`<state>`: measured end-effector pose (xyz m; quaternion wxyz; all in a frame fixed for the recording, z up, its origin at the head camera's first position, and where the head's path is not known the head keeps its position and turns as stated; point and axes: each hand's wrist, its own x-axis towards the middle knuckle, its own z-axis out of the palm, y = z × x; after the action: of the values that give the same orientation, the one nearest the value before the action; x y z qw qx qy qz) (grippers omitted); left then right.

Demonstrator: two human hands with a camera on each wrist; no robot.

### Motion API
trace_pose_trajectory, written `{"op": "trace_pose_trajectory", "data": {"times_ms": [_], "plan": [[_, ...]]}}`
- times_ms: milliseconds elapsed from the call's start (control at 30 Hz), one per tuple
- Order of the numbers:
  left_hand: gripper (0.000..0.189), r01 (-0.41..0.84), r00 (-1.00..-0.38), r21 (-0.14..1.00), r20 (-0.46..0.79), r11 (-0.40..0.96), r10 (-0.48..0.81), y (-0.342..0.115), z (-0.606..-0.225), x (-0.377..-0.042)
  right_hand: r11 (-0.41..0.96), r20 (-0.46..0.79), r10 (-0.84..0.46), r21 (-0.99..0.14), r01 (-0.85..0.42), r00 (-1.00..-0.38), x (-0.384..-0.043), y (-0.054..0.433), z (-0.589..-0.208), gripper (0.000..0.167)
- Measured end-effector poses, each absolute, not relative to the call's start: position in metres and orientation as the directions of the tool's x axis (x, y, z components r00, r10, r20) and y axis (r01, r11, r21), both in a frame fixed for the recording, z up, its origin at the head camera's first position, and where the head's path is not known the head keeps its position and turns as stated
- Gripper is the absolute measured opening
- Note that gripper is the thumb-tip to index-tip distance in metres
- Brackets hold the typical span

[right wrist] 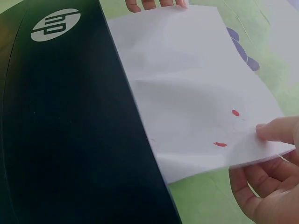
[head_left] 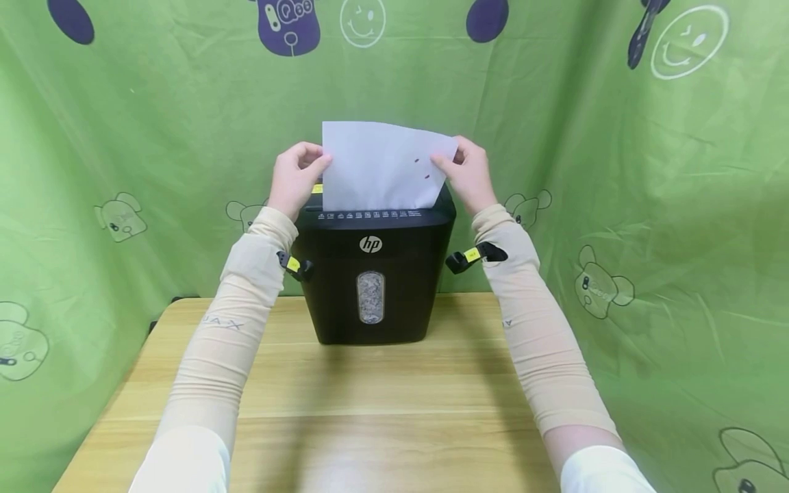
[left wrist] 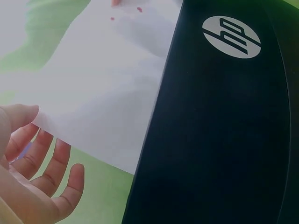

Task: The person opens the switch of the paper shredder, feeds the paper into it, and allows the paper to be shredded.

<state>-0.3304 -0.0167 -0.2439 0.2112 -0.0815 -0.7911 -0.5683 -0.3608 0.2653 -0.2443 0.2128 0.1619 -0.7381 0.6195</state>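
Note:
A white sheet of paper (head_left: 376,164) with two small red marks stands upright over the top of a black HP paper shredder (head_left: 333,274). Its lower edge is hidden behind the shredder's front rim. My left hand (head_left: 296,177) pinches the sheet's left edge between thumb and fingers; the left wrist view shows the thumb on the near face of the paper (left wrist: 107,102). At the right edge, near the upper corner, my right hand (head_left: 470,174) pinches the sheet, its thumb beside the red marks in the right wrist view.
The shredder stands toward the back of a wooden table (head_left: 382,411). Shredded bits show through its front window (head_left: 370,298). A green patterned curtain (head_left: 185,123) hangs behind and at both sides. Black wrist straps (head_left: 493,252) sit over the sleeves.

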Motion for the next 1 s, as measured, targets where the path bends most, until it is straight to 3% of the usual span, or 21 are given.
{"op": "trace_pose_trajectory", "data": {"times_ms": [133, 500, 1000], "plan": [[0.028, 0.367, -0.899, 0.866, 0.424, 0.34, -0.11, -0.0162, -0.2447, -0.3315, 0.206, 0.526, 0.015, -0.834, -0.512, -0.851, -0.3609, 0.2652, -0.2456, 0.009], [0.024, 0.384, -0.893, 0.864, 0.437, 0.325, -0.106, -0.0155, -0.2465, -0.332, 0.28, 0.537, -0.009, -0.808, -0.518, -0.843, -0.3582, 0.2629, -0.2471, 0.02], [0.019, 0.394, -0.891, 0.863, 0.443, 0.316, -0.101, -0.0158, -0.2496, -0.3312, 0.34, 0.543, -0.049, -0.78, -0.526, -0.838, -0.3591, 0.2606, -0.2507, 0.01]]}}
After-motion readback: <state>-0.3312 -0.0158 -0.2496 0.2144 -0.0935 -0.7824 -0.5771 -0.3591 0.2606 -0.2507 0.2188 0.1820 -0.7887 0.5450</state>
